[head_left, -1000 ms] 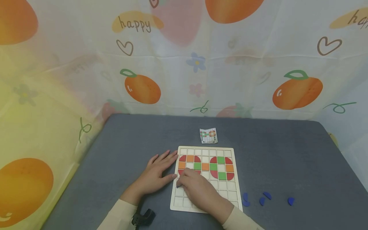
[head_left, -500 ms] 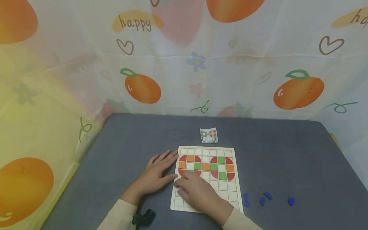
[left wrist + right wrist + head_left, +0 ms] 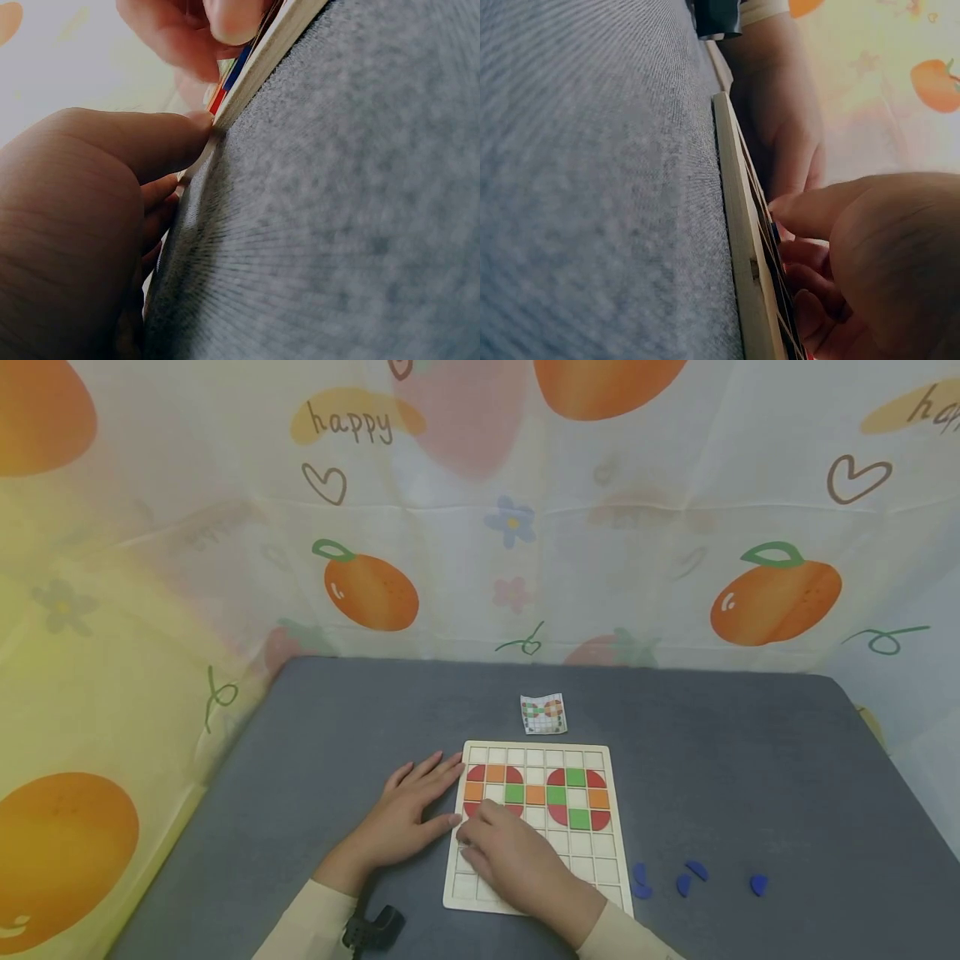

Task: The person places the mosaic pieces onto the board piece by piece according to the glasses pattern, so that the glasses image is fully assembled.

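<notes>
In the head view my left hand (image 3: 412, 814) lies with spread fingers against the left edge of a pale wooden grid board (image 3: 536, 877); in the left wrist view its thumb touches that edge. My right hand (image 3: 517, 860) reaches over the lower left of the board, fingers curled. Between its thumb and fingers is a blue puzzle piece (image 3: 775, 231), low at the board; in the left wrist view this blue piece (image 3: 238, 71) lies next to a red one. Red, orange and green pieces, among them an orange square (image 3: 535, 795), form two rounded shapes on the grid.
Several loose blue pieces (image 3: 697, 870) lie on the dark grey table (image 3: 787, 760) right of the board. A small printed pattern card (image 3: 543, 714) lies behind it. A fruit-print cloth (image 3: 622, 560) hangs at the back. The left wrist bears a black device (image 3: 375, 928).
The right hand's fingertips have shifted slightly up and left on the board; the dark piece seen at them a second ago is now hidden in the head view. The left hand stays put.
</notes>
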Demonstrator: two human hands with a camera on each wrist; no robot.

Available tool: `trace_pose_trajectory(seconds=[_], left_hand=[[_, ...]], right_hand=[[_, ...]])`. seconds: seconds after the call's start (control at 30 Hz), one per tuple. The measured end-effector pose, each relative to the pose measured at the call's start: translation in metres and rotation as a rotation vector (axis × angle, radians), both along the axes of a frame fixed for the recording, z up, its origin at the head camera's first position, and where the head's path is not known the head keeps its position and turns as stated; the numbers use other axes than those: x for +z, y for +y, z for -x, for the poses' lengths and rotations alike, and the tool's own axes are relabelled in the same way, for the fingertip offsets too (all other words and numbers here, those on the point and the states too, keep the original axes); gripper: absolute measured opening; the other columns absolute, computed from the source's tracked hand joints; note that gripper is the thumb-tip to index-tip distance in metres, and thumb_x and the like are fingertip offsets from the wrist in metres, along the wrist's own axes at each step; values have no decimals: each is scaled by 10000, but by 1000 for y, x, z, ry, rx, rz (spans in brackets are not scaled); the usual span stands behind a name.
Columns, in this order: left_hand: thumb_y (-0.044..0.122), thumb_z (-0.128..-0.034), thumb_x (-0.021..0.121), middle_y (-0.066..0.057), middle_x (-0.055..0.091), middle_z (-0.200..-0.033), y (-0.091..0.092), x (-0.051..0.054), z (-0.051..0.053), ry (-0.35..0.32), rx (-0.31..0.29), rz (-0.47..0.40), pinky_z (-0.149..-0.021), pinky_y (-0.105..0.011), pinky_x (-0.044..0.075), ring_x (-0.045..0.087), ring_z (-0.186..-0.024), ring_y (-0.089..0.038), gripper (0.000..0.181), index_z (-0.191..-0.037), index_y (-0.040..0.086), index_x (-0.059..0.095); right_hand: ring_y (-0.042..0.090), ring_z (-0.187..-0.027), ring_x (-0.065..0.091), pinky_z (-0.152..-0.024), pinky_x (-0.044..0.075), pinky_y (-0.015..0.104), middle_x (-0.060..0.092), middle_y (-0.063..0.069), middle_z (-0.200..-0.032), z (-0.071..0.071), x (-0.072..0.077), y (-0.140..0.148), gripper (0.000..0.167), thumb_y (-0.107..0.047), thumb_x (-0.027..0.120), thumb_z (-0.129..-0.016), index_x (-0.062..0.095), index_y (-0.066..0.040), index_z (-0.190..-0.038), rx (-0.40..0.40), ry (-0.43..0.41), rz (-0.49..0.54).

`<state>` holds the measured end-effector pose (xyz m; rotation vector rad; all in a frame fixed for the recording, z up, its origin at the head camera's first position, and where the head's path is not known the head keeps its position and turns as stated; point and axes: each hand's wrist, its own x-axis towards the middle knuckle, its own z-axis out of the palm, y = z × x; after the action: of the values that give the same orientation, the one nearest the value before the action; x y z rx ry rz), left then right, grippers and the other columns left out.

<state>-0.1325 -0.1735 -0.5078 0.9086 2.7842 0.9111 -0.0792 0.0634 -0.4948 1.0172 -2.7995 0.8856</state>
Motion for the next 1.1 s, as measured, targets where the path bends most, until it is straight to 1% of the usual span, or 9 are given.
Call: trace_pose_trajectory(seconds=[0.1,0.23,0.53,0.7,1.1], left_hand=[[334,-1024,767,7,365,-1738,0,0,0,3,1,0,-1235,-689,89,243,-1626,-308,770,-1692,145,434],[351,-1024,767,7,365,-1737,0,1,0,4,3,-2,-1235,-690,90,245,-1625,-311,769,-1689,146,440],[384,-1035,753,19,358,-1741,0,0,0,-2,5,5,-1237,-687,88,235,-1628,-299,767,-1694,159,432],[387,-1035,751,21,357,-1741,0,0,0,-1,5,-1,-1236,-691,86,236,-1628,-296,767,-1693,156,433],[381,-1033,747,8,364,-1737,0,1,0,2,1,0,-1237,-690,89,241,-1626,-306,763,-1689,142,438]], right_hand=[[77,-838,539,-713,508,229,556,-50,-987,2,-3,-1,128,-180,775,-1037,820,-129,-1145,-37,18,-1],[79,-828,529,-718,510,241,553,-51,-965,3,-4,-1,117,-170,780,-1030,828,-131,-1130,-70,28,-4],[74,-851,540,-764,540,270,570,-56,-985,1,0,-1,113,-165,800,-1015,796,-132,-1123,-124,-37,9],[68,-859,543,-779,545,273,571,-60,-992,1,0,-1,102,-153,803,-1013,789,-137,-1113,-133,-53,25],[58,-841,517,-761,529,263,544,-83,-972,0,5,1,111,-128,796,-1014,789,-140,-1124,-138,-118,63]])
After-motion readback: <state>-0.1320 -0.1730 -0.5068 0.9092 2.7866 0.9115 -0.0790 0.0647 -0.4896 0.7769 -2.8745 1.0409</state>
